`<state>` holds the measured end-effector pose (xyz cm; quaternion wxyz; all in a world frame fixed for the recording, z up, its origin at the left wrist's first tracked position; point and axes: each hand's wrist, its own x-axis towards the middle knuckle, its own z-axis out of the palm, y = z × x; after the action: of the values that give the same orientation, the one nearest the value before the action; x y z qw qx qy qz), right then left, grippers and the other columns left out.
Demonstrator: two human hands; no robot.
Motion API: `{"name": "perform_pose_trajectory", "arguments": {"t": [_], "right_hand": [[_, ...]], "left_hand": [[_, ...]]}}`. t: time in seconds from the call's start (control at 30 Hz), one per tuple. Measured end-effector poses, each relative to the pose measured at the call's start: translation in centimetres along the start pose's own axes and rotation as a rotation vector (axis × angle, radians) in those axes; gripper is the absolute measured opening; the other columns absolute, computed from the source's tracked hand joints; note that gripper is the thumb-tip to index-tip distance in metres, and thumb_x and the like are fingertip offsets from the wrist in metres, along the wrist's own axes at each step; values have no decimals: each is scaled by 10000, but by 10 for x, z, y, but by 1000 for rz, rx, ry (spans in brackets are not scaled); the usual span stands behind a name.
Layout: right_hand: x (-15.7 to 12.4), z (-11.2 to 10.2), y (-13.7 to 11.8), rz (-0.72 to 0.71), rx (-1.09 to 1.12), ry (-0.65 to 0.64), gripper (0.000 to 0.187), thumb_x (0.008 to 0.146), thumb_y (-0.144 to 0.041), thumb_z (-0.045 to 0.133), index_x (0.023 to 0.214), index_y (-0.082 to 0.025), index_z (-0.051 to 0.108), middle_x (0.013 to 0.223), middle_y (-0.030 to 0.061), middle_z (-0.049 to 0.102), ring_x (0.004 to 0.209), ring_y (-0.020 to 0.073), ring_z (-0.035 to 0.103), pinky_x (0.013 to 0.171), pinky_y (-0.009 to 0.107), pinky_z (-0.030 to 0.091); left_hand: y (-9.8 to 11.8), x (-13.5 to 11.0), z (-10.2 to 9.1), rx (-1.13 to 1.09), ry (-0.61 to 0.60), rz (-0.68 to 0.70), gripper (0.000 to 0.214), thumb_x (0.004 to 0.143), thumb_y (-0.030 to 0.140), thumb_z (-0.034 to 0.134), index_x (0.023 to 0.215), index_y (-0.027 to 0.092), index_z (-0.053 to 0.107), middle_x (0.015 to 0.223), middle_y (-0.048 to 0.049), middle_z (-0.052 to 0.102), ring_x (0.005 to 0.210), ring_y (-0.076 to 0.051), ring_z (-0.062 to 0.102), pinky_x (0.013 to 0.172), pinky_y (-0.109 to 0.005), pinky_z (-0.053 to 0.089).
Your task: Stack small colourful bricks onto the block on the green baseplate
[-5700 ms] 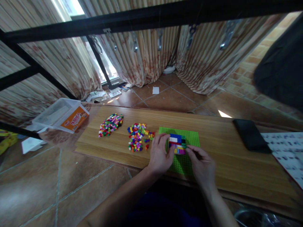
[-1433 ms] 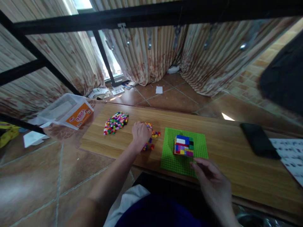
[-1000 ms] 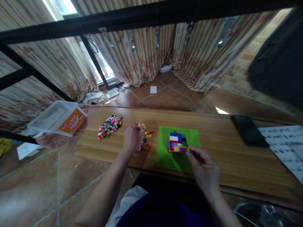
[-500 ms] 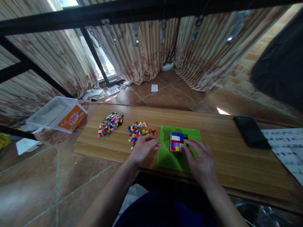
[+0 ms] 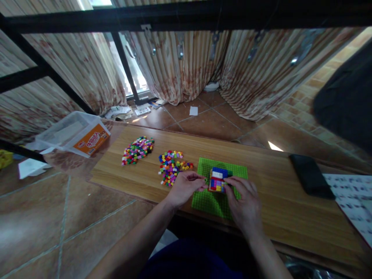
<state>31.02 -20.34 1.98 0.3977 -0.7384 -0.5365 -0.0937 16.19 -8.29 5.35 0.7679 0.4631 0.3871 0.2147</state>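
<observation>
A small block built of toy bricks [image 5: 217, 179], with blue, white, red, yellow and purple pieces on top, stands on a green studded baseplate [image 5: 200, 201]. My right hand [image 5: 244, 195] has its thumb and fingers closed against the block's right side. Just left of the block, my left hand [image 5: 187, 188] is closed in a pinch, its fingertips over the baseplate. Whatever is between those fingertips is too small to make out. Beside my left hand lies a pile of loose coloured bricks [image 5: 170, 166], partly hidden by the hand.
A second brick pile [image 5: 138, 149] lies farther left on the wooden table [image 5: 273, 186]. A clear plastic box [image 5: 72, 130] with an orange label stands past the table's left end. To the right are a black phone-like object [image 5: 310, 176] and a printed sheet [image 5: 350, 197]. A black bar [image 5: 186, 19] crosses above.
My left hand has moved right, towards the block's left side. My right hand stays at the block's right side, its fingers a little further over it. The whole view has shifted slightly.
</observation>
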Motion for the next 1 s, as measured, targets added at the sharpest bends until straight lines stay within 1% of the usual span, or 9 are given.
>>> {"name": "perform_pose_trajectory", "arguments": {"t": [0.13,0.23,0.37,0.5,0.67,0.83,1.0], "right_hand": [[2,2,-3,-17,19,-12,159,895,-243,584,978,-187,708,955,82,686,918,211,593,825,375,495],[3,3,-5,-49,20,-16,176,897,-227,580,1009,-185,708,982,88,692,932,213,593,825,377,497],[5,2,-8,-93,31,-6,142,889,-232,602,955,-204,725,962,72,718,912,212,594,827,387,492],[5,3,-10,-75,47,18,122,879,-243,622,921,-223,735,954,61,735,905,215,589,821,399,490],[5,11,-15,-52,82,28,97,865,-227,640,899,-229,730,935,45,745,903,208,595,838,392,479],[4,16,-17,-50,38,40,82,861,-220,645,895,-225,719,937,42,748,902,205,596,855,391,456],[2,14,-16,-60,7,28,77,868,-230,636,877,-217,711,938,38,744,903,200,598,867,387,445]], "left_hand": [[-2,1,1,22,-6,36,135,642,188,722,746,105,694,618,-20,695,553,-89,600,581,-204,466],[-8,4,0,60,11,72,132,629,180,715,743,121,688,607,-1,678,536,-84,572,560,-200,436],[-17,9,1,136,50,124,132,630,202,715,741,149,669,619,17,650,552,-99,557,552,-213,425],[-23,11,6,259,98,218,115,654,220,703,744,164,657,672,14,643,599,-111,555,563,-213,427],[-24,14,14,378,145,301,29,717,198,631,713,169,634,656,13,624,605,-119,555,583,-222,435],[-26,19,19,485,182,360,69,739,148,575,724,171,639,665,11,622,633,-124,567,637,-233,450],[-33,20,12,603,227,384,162,741,91,526,811,173,647,721,10,632,614,-114,545,628,-232,442]]}}
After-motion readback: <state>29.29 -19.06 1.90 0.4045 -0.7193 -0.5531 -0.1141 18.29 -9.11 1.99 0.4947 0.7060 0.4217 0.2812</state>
